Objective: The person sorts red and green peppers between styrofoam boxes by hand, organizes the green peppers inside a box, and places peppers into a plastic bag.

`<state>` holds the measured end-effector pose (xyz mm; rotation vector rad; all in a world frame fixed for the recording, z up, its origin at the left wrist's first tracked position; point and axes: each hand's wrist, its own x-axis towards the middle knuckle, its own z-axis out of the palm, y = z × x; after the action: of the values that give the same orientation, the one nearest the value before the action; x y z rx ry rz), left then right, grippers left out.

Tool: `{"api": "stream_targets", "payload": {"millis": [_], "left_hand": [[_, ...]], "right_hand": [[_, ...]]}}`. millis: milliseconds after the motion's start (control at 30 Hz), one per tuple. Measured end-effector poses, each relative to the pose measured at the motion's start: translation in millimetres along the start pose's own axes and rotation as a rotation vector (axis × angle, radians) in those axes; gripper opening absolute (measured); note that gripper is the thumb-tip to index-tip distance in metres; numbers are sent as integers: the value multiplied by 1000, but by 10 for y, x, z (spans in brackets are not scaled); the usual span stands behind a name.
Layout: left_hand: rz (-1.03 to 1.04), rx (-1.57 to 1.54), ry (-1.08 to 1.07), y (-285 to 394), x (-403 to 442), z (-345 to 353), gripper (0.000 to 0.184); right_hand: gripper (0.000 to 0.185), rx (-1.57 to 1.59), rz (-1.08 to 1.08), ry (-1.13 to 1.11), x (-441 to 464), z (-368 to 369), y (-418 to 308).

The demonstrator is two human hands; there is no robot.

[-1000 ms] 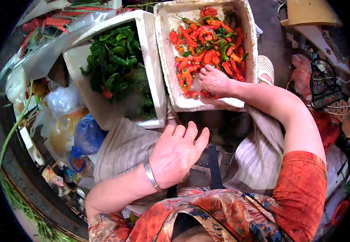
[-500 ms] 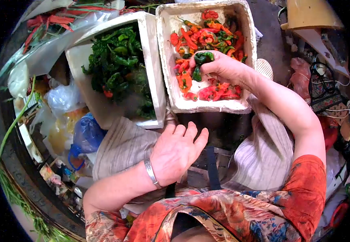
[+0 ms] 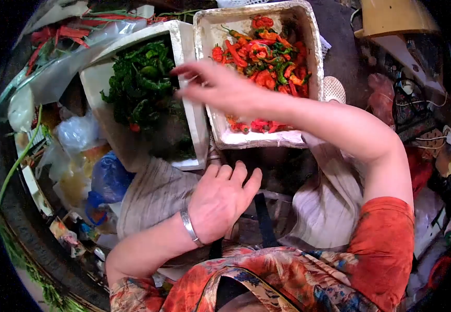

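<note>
Although two boxes share the upper half of the frame, they sit differently: the angled white foam box [image 3: 198, 141] lies left of centre, and the stained, rectangular white foam box [image 3: 267, 139] stands squarer, just right of it. Glossy, dark green peppers [image 3: 142, 83] are heaped in the angled one; crinkled red and orange peppers [image 3: 259, 51], with some greener ones among them, lie in the other. The right hand [image 3: 212, 86], blurred, is above the neighbouring rims at upper centre, fingers parted and pointing toward the green heap; no pepper shows in it, though its underside is hidden. At lower centre the left hand [image 3: 217, 200] hangs palm down, fingers loosely spread, with nothing visible in its grasp. Smallest is a lone red pepper [image 3: 134, 127] at the green heap's lower edge. Handling these well, I judge, calls for a light fingertip pinch on one pepper at a time, since thin skins may bruise, with the wrist kept high enough to clear both rims.
</note>
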<state>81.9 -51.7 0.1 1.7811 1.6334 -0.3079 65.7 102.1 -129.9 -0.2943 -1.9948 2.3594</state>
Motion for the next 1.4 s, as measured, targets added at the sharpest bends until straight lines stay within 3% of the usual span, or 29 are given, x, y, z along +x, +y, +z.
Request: {"api": "stream_targets", "payload": {"millis": [167,267,367,467,500,533,600,633,700,900,1033,1133,1233,1300,1400], "left_hand": [[15,-26,11,-13,-6,8,46],[13,-23,-21,-2,14,-18,46],[14,-11,-42,12,37,-15,47],[13,-11,-20,30,59,1,47],[10,-14,-12,32,61,3,47],[10,-13,-14,33,61,4,47],[4,-5,-26,31,63,6,46],[6,-6,-24,34,66,10,46],[12,-1,-25,34,63,14,45],[3,3,-27,40,60,6,45],[7,10,-3,35,61,16,45],[2,-10,-19,32,58,7,46],[8,-27,-37,25,54,-10,46],[4,-30,-25,23,53,-4,46],[9,-19,-6,20,49,21,47]], "right_hand": [[21,-919,-115,294,-168,-1152,858],[32,-1297,-34,229,-261,-1536,1024],[34,-1469,90,144,-330,-1513,1138],[35,-1196,148,228,-220,-1571,1208],[40,-1111,-43,243,-156,-1618,1166],[41,-893,102,186,-102,-1669,1119],[34,-604,190,78,-118,-1711,1008],[34,-607,191,78,-153,-1704,1011],[27,-293,138,88,-219,-1674,1008],[25,59,219,58,-331,-1607,840],[29,96,229,-20,-313,-1654,826],[34,451,190,96,-285,-1658,670],[25,444,186,143,-300,-1660,538],[22,186,311,145,-266,-1740,758],[27,-463,442,387,-310,-1584,1133]]}}
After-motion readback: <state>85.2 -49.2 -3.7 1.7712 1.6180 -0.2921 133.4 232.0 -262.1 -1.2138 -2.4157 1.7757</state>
